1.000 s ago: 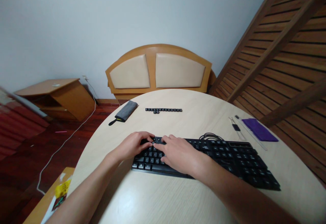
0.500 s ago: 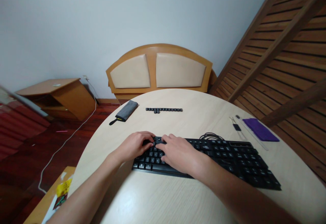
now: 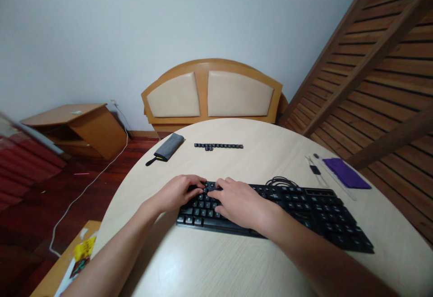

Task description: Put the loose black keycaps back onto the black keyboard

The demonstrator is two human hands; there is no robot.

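A black keyboard (image 3: 233, 227) lies across the table in front of me, its left end under my hands. My left hand (image 3: 181, 191) is at the upper left corner, with fingers curled and the thumb and index fingertips close together over the keys. Whatever lies between those tips is too small to make out. My right hand (image 3: 237, 200) rests over the keys just beside it, fingers spread, the index fingertip close to the left hand's tips. Beyond the keyboard, loose black keycaps (image 3: 223, 146) form a row, with a couple set in front of it.
A grey pouch (image 3: 170, 147) lies at the table's far left. To the right are a keycap puller with wire loops (image 3: 315, 170), a thin brush (image 3: 334, 177) and a purple cloth (image 3: 347, 173). The coiled cable (image 3: 281, 181) sits behind the keyboard. A wooden headboard (image 3: 211, 92) stands behind the table (image 3: 209, 263).
Both hands stay at the same spot on the keyboard, with hardly any visible finger movement. The whole view has shifted very slightly.
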